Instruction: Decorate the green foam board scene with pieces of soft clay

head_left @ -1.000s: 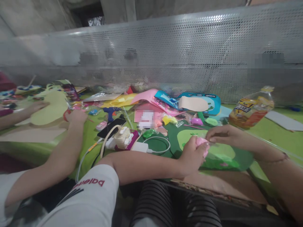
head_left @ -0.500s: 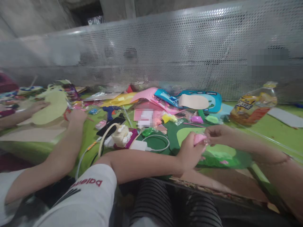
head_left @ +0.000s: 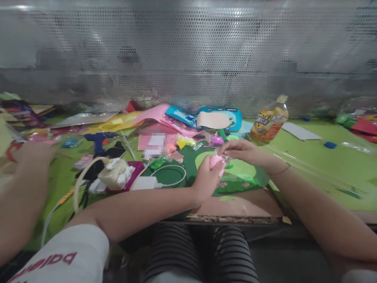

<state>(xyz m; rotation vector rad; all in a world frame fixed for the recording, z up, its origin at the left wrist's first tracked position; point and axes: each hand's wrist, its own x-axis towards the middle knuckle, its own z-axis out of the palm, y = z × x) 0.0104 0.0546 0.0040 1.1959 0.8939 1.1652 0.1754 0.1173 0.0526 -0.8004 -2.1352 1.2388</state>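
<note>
A small clear plastic bag of pink modelling clay [head_left: 216, 161] is gripped in my left hand [head_left: 204, 181], whose fingers are wrapped round it. From the right, my right hand [head_left: 246, 154] pinches the bag's top edge between its fingertips. Beneath both hands lies a dark green paper shape [head_left: 193, 163] with a light green oval [head_left: 247, 169] on it. Bright green material [head_left: 235, 187] covers the oval's lower part, with small pink pieces on it. A bag of purple clay [head_left: 216, 140] and a bag of yellow clay [head_left: 185, 142] lie just behind.
Left of me stand a cluttered power strip [head_left: 118, 173], a white charger [head_left: 144, 182] with its cable, and a blue glue gun [head_left: 100, 141]. A co-worker's hand [head_left: 35, 153] holds red-handled scissors [head_left: 12, 151]. A juice bottle [head_left: 268, 122] stands at the back before a perforated metal panel [head_left: 188, 55].
The view has swung to the right, so the table's things appear further left. Both my hands stay at the pink clay bag. More of the table's right side shows.
</note>
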